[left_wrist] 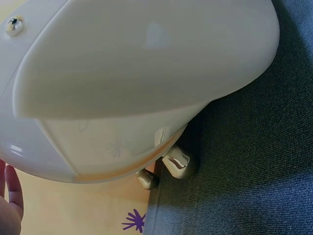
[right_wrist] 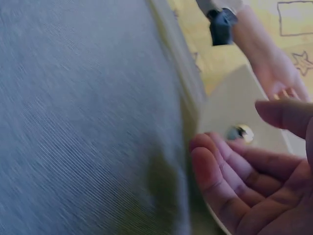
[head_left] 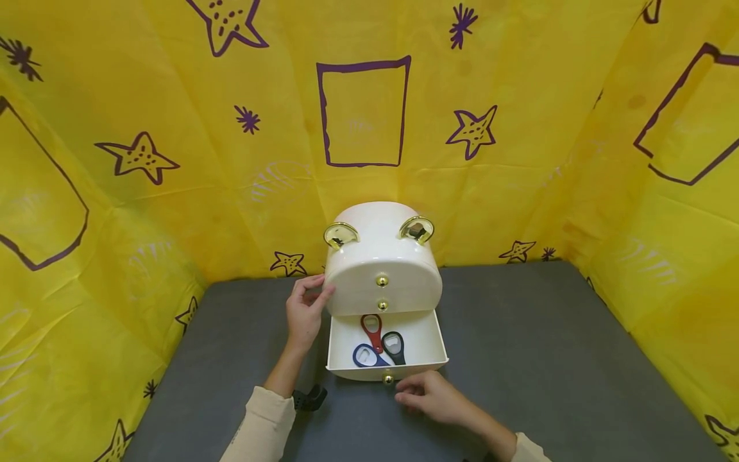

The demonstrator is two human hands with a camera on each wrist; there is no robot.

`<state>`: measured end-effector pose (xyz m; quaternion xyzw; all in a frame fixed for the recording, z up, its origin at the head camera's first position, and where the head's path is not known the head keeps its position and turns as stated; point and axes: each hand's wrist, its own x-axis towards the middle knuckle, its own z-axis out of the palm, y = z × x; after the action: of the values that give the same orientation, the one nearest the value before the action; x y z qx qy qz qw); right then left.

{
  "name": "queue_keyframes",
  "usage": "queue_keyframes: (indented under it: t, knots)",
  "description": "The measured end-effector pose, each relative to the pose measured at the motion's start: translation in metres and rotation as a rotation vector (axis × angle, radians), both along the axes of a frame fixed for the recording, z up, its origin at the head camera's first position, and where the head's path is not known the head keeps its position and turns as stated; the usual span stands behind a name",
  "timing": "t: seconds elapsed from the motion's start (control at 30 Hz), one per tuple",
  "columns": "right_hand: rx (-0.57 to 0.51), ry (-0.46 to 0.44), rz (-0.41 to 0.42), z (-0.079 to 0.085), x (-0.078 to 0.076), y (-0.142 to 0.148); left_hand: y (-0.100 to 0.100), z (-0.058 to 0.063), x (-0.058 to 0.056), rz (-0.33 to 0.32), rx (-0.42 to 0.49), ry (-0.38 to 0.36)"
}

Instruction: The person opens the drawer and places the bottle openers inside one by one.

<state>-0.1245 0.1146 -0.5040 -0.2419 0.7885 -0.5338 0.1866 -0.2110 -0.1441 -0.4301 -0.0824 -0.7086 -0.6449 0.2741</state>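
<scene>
A white drawer box [head_left: 378, 224] with two gold ears stands before me, its bottom drawer [head_left: 345, 330] pulled out. Inside lie a red bottle opener [head_left: 372, 328], a black bottle opener [head_left: 394, 346] and a blue bottle opener [head_left: 367, 356]. My left hand [head_left: 303, 314] rests at the box's left side, thumb and fingers spread apart near its edge. At the drawer front, my right hand [head_left: 430, 396] is just right of the gold knob [head_left: 388, 379]. Its fingers are loosely bent with nothing between them, and in the right wrist view the thumb [right_wrist: 286, 115] stands away from them.
Two more gold knobs [head_left: 382, 281] sit on the shut upper drawers. Small gold feet [left_wrist: 178, 161] hold the box above the dark grey tabletop [head_left: 537, 346]. A yellow cloth [head_left: 369, 183] with purple drawings hangs behind and at both sides.
</scene>
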Motion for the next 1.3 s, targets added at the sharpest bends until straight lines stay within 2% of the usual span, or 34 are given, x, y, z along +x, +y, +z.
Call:
queue_keyframes:
  t: [0.1,0.3,0.53,0.7,0.9,1.07,1.3]
  knots:
    - [-0.032,-0.089,-0.022,-0.008,0.0,-0.006,0.0,0.0,0.0,0.0,-0.002,-0.007]
    - [-0.169,-0.237,-0.089,-0.02,0.002,-0.018,-0.001,0.0,0.0,0.001,-0.007,-0.012]
    - [-0.294,-0.324,-0.175,-0.028,0.005,-0.032,0.0,-0.003,-0.001,0.016,0.002,0.009]
    - [-0.329,-0.331,-0.255,-0.03,0.008,-0.039,0.002,-0.006,-0.002,0.043,0.016,0.024]
    - [-0.33,-0.291,-0.313,-0.031,0.005,-0.043,0.005,-0.008,-0.002,0.066,0.035,0.054]
    - [-0.321,-0.262,-0.362,-0.03,-0.004,-0.045,0.007,-0.007,-0.002,0.076,0.041,0.065]
    - [-0.321,-0.241,-0.411,-0.031,-0.024,-0.048,0.009,-0.006,-0.003,0.094,0.048,0.081]
